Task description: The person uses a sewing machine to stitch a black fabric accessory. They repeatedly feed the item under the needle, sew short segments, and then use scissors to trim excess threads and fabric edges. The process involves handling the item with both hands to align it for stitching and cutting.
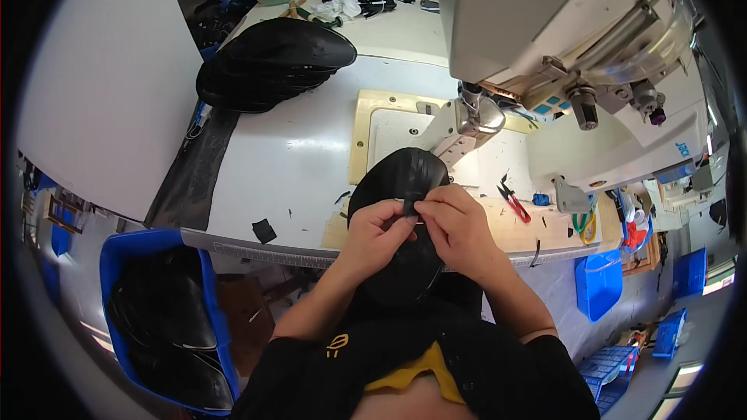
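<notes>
A black, glossy, rounded leather-like piece (393, 175) reaches from the table's front edge down toward my lap. Over its middle, my left hand (375, 237) and my right hand (461, 232) meet with thumbs and fingertips pinched together. Between them they hold a small black strip (411, 201) that lies against the larger piece. Just beyond the hands stands the metal arm of a sewing machine (467, 120). To the right of my right hand lie red-handled thread snips (513, 202).
A stack of similar black pieces (272, 62) sits at the table's far left. A blue bin (222, 319) of black pieces stands below at left. The machine's large head (521, 23) overhangs the right side. A black scrap (264, 231) lies near the front edge.
</notes>
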A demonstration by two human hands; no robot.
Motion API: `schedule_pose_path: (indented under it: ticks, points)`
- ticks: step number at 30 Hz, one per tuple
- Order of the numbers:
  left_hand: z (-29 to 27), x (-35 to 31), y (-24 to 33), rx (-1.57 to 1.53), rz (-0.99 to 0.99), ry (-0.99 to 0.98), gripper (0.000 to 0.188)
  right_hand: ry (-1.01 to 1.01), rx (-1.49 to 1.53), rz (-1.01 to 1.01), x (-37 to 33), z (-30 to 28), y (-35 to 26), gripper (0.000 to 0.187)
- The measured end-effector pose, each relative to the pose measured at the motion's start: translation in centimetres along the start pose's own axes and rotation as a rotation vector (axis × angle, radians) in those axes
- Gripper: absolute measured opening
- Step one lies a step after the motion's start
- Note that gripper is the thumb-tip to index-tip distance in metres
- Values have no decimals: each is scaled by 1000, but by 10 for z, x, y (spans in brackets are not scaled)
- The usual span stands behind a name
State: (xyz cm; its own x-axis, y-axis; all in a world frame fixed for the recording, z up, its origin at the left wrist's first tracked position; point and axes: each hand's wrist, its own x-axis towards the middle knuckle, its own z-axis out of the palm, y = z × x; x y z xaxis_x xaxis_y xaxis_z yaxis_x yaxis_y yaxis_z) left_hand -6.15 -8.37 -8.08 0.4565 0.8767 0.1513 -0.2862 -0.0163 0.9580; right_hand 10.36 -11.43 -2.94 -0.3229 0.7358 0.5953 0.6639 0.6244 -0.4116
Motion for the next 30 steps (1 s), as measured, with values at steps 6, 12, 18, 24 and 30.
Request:
schedule_pose_path:
  ticks: [6, 12, 18, 24, 30]
  points:
    - [13, 10, -19, 77, 79, 64, 9, 115, 326, 307, -10, 6, 9, 11]
    - [17, 14, -27, 37, 44, 71, 7, 307, 1378, 946, -22, 10, 21, 6]
    - [28, 15, -28, 1, -54, 123, 9, 290, 1385, 953, -42, -19, 38, 15]
    - [24, 8, -33, -87, -51, 169, 12, 891, 117, 892, -125, -103, 103, 15]
    - [30, 12, -29, -60, -60, 168, 13, 785, -683, 1343, -216, -209, 174, 32]
